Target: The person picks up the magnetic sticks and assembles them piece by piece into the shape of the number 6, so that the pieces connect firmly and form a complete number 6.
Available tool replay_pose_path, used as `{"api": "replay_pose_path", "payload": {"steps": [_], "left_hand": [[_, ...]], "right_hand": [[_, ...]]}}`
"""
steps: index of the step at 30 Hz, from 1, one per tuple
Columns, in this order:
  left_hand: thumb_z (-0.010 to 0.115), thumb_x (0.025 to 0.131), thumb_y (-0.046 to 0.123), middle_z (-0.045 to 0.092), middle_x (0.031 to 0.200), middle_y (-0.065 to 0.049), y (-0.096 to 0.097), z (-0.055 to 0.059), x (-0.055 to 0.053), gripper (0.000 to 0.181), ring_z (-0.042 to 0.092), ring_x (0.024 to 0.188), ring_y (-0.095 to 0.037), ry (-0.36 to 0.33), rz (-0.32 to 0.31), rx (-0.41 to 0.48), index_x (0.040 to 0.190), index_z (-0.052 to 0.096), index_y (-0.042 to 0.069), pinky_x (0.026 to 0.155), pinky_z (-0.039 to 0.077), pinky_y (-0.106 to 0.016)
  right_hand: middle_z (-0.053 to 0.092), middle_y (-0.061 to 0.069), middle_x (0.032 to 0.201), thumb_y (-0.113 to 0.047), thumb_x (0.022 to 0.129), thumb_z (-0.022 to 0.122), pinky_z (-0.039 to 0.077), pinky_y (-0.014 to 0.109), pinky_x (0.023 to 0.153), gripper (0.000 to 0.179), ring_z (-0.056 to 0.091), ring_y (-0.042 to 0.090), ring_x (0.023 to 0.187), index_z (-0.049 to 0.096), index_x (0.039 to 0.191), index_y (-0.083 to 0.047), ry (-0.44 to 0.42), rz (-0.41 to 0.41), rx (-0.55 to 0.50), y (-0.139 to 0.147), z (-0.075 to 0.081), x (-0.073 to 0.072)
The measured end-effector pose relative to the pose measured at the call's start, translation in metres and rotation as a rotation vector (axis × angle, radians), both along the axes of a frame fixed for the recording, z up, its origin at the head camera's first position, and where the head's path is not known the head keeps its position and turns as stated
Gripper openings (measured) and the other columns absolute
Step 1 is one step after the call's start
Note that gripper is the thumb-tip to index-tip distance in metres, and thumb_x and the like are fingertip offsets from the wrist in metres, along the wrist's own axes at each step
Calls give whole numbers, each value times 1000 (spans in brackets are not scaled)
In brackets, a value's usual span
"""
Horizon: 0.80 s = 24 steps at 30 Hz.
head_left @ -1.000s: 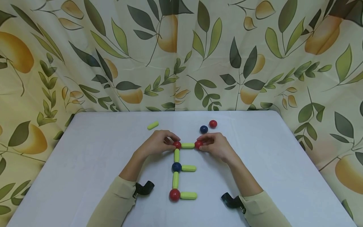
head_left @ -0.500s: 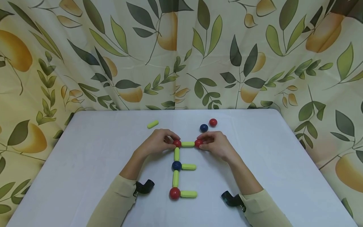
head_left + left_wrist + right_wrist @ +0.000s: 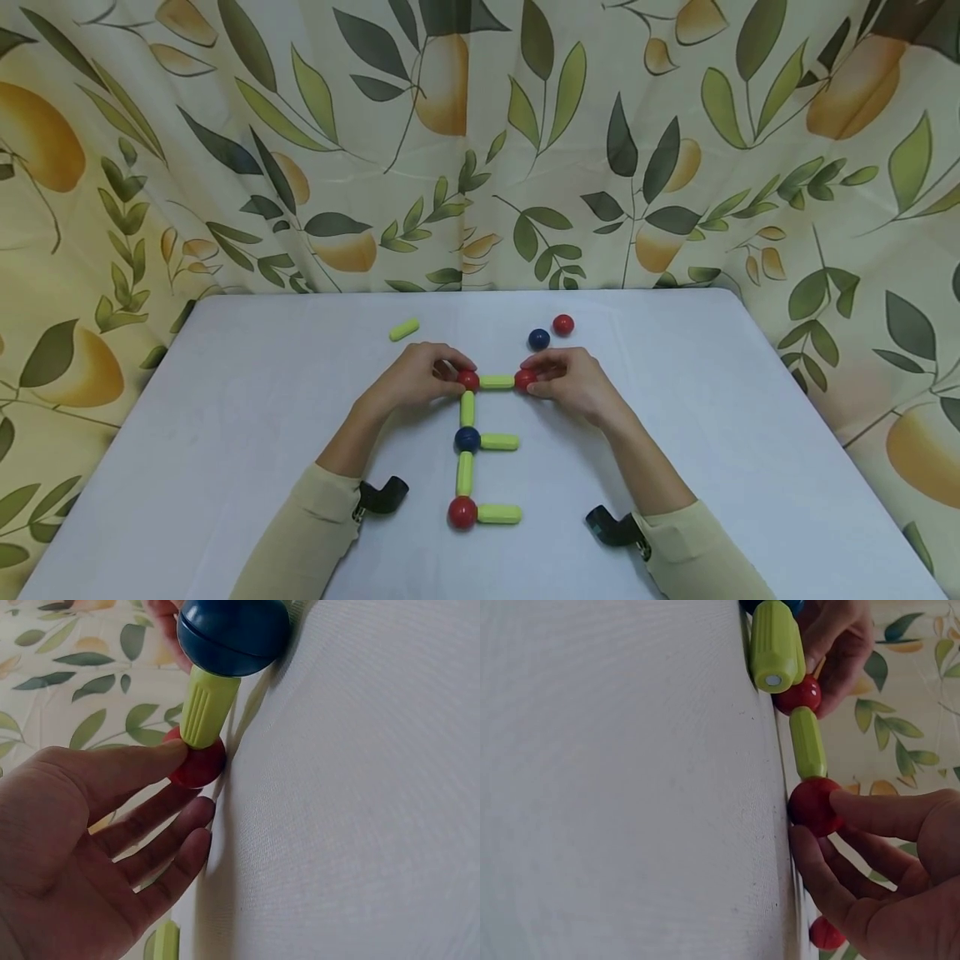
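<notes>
Red and blue balls joined by green magnetic rods form an E-like shape on the table. At its far left corner, my left hand point(image 3: 417, 373) pinches a red ball point(image 3: 196, 766) between thumb and fingers. My right hand point(image 3: 576, 385) pinches another red ball point(image 3: 814, 806) at the right end of the top green rod point(image 3: 497, 382). Lower down, a blue ball point(image 3: 467, 439) carries a green rod point(image 3: 499, 442) pointing right. Nearest me, a red ball point(image 3: 462, 512) has a green rod point(image 3: 499, 514) at its right. Vertical rods link the balls.
A loose green rod point(image 3: 404, 330) lies beyond my left hand. Past my right hand sit a loose blue ball point(image 3: 539, 339) and a loose red ball point(image 3: 563, 325). A white cloth covers the table point(image 3: 300, 333); a leaf-patterned curtain point(image 3: 480, 167) hangs behind it.
</notes>
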<state>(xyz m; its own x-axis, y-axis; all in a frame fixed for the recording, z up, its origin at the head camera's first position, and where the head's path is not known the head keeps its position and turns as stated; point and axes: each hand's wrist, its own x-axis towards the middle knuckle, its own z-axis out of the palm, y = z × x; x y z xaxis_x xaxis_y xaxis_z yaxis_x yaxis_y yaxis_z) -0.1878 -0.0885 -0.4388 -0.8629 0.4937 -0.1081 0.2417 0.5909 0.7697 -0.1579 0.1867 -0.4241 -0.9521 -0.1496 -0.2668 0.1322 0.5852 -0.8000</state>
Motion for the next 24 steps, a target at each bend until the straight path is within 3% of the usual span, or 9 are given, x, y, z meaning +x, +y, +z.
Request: {"api": "replay_pose_path", "payload": {"steps": [9, 17, 24], "left_hand": [[84, 89, 15, 73, 112, 3, 0, 0, -1, 30, 65, 97, -15, -16, 0, 12, 117, 78, 20, 87, 56, -30], [84, 89, 15, 73, 113, 3, -3, -1, -3, 30, 65, 98, -15, -23, 1, 18, 118, 78, 20, 89, 56, -31], [83, 89, 16, 74, 111, 3, -4, -2, -3, 29, 65, 98, -16, -14, -27, 32, 118, 78, 19, 89, 55, -31]], "right_hand": [[73, 14, 118, -10, 94, 75, 57, 28, 82, 32, 68, 25, 103, 73, 126, -6, 25, 5, -15, 10, 5, 0], [68, 17, 128, -14, 98, 71, 59, 25, 82, 32, 69, 25, 102, 70, 129, -5, 44, -97, -23, 26, 11, -9], [67, 21, 128, -9, 96, 70, 60, 25, 83, 37, 71, 21, 97, 67, 132, -2, 110, -244, -45, 37, 13, -30]]}}
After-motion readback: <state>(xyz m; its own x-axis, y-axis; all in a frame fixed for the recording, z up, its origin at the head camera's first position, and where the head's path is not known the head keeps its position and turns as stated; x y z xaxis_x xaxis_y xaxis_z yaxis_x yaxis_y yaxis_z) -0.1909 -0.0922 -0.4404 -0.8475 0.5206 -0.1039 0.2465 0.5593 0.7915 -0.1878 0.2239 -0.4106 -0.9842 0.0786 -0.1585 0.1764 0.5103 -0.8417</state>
